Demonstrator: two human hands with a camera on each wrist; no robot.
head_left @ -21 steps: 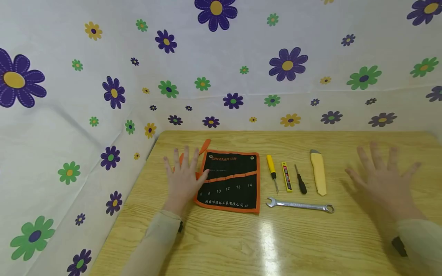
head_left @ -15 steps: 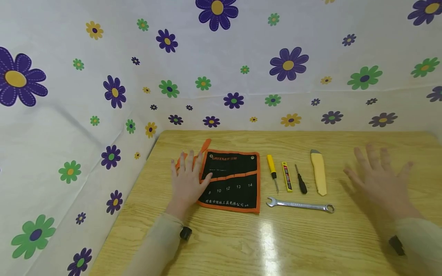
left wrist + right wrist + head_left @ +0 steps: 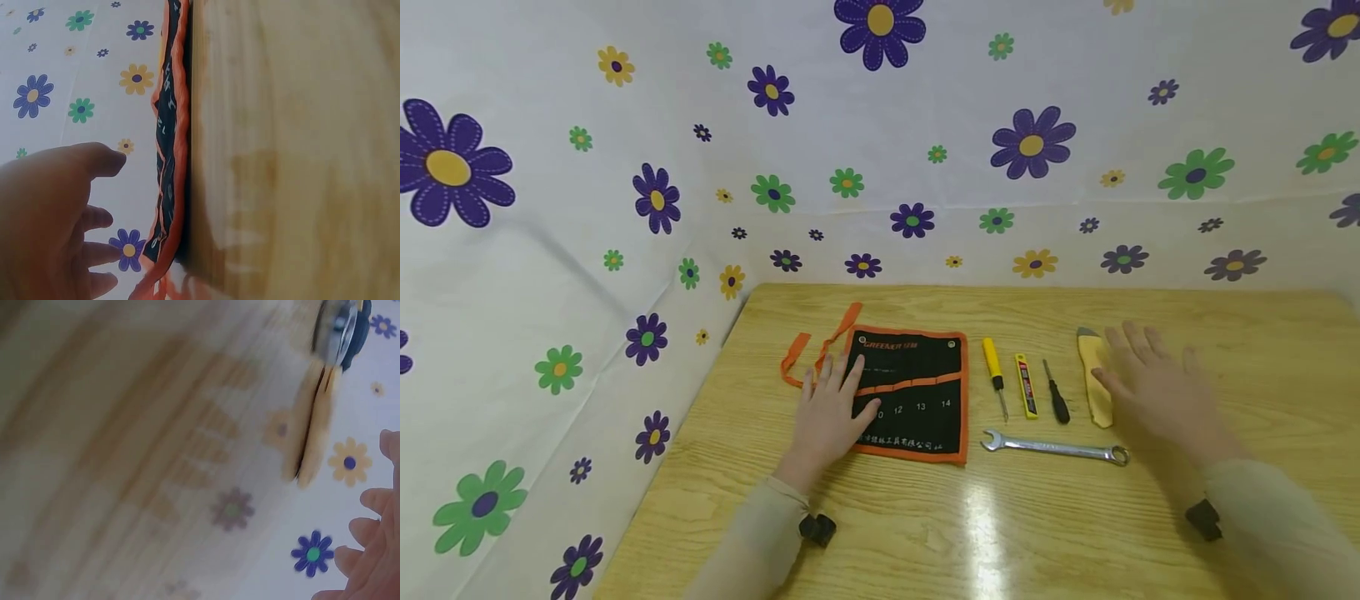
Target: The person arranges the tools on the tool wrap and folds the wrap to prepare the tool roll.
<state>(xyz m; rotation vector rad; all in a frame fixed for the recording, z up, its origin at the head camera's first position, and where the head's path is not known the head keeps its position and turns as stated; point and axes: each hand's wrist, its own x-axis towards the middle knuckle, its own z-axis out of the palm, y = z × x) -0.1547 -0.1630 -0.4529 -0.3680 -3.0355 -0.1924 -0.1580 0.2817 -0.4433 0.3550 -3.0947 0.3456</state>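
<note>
A black tool pouch with orange edging lies flat on the table. Over its left side is the left hand, fingers spread; in the left wrist view this hand appears above the surface, apart from the pouch. The right hand, blurred, hovers with spread fingers beside the yellow-handled knife, its thumb overlapping the knife's right side. In the right wrist view the right hand is at the right edge, holding nothing, and the knife shows beyond it.
Between pouch and knife lie a yellow screwdriver, a small yellow case and a black screwdriver. A silver wrench lies in front of them. A flower-patterned sheet stands behind the wooden table.
The right hand has moved left, from the table's right part to the knife. The left hand has shifted a little right over the pouch, uncovering the orange straps. The view has shifted slightly.
</note>
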